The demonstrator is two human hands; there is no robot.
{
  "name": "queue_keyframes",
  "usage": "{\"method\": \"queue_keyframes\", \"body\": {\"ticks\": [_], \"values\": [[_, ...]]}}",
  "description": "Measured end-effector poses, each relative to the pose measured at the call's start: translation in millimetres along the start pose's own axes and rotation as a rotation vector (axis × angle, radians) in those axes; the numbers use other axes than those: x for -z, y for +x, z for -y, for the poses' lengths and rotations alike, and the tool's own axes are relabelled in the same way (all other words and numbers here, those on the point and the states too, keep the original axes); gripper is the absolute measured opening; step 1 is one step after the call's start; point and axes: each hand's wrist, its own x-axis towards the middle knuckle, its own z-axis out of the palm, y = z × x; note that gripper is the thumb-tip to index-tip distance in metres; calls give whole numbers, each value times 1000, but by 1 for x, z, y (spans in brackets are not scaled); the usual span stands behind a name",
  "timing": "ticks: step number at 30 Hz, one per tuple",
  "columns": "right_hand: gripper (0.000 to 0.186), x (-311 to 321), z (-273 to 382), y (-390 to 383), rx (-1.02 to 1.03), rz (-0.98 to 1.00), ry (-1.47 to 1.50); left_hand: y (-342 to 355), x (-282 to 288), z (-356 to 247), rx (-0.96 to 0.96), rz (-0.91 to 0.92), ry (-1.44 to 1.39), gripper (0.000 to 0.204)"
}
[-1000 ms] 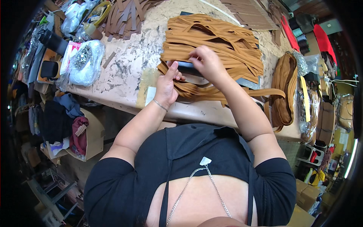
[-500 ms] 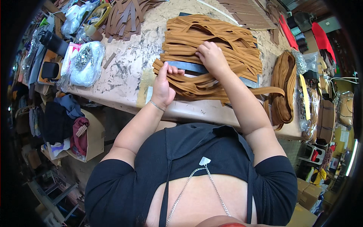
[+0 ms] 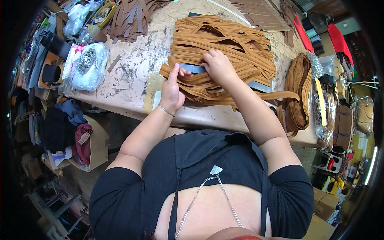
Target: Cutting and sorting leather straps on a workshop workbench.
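Long tan-brown zipper tape (image 3: 216,47) lies folded back and forth in many rows over a flat grey-blue board (image 3: 193,68). My left hand (image 3: 172,94) is at the near left end of the rows, thumb up and fingers curled round the folded ends of the tape. Farther in, my right hand (image 3: 218,66) rests over the middle of the rows, its fingers bent and pressed together on a strand; the fingertips are partly hidden. From the near rows one strand runs right to a thick coil of the same tape (image 3: 298,96) at the table's right edge.
Brown flat strips (image 3: 130,20) are heaped at the far left, with more strips (image 3: 260,14) at the far right. A plastic-wrapped white bundle (image 3: 91,66) and a dark bottle (image 3: 55,45) stand on the left. Below that side, an open carton (image 3: 99,140) holds cloth.
My right hand has moved left, and tape now covers more of the grey-blue board. My left hand stays at the left end of the rows.
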Motion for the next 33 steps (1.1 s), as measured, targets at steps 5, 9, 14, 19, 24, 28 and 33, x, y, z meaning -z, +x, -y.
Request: {"method": "queue_keyframes", "body": {"ticks": [5, 9, 14, 19, 24, 28, 33], "values": [[13, -2, -3, 2, 0, 50, 123, -2, 14, -1, 24, -18, 26, 32], [14, 13, 9, 3, -109, -45, 389, 0, 19, 3, 42, -58, 29, 23], [17, 20, 25, -6, 67, 264, 576, 2, 10, -1, 72, -56, 21, 39], [13, 8, 5, 10, 3, -89, 123, 4, 12, -4, -8, 4, 174, 37], [17, -8, -16, 13, 26, -135, 61, -1, 5, -1, -80, -19, 150, 33], [17, 2, -14, 15, -33, -146, 289, 6, 22, 0, -5, 69, 35, 30], [13, 15, 12, 9, -70, 192, 700, 16, 23, 2, 96, 23, -57, 24]]}}
